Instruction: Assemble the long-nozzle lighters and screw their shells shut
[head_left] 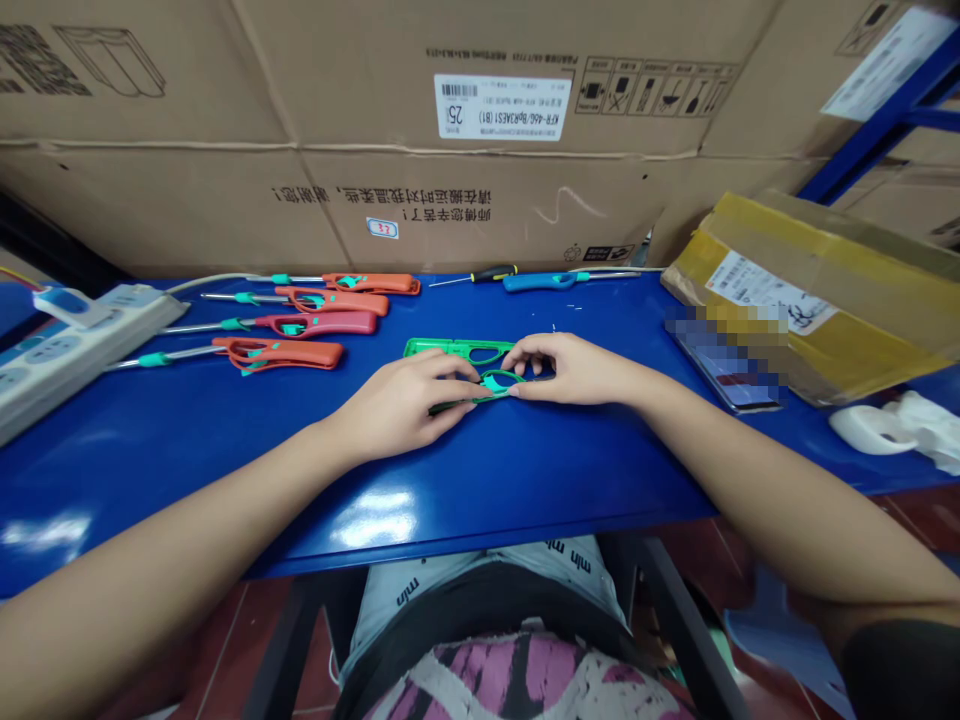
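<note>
In the head view my left hand (409, 400) has its fingers closed round the left part of a green lighter casing (491, 398) with a ring-shaped trigger opening. My right hand (581, 370) pinches the right end of the same casing, and a lighter-green trigger piece (495, 382) shows between the fingertips. Just behind lies another green casing half (442, 347), flat on the blue table, partly covered by my fingers. The inside of the held casing is mostly hidden by my hands.
Several orange and red long-necked lighters (300, 354) lie to the left, beside a white power strip (82, 340). Towards the back are a screwdriver (491, 273) and a blue lighter (544, 283). On the right are a phone (720, 365), a taped carton (825, 290) and a white tape roll (874, 428).
</note>
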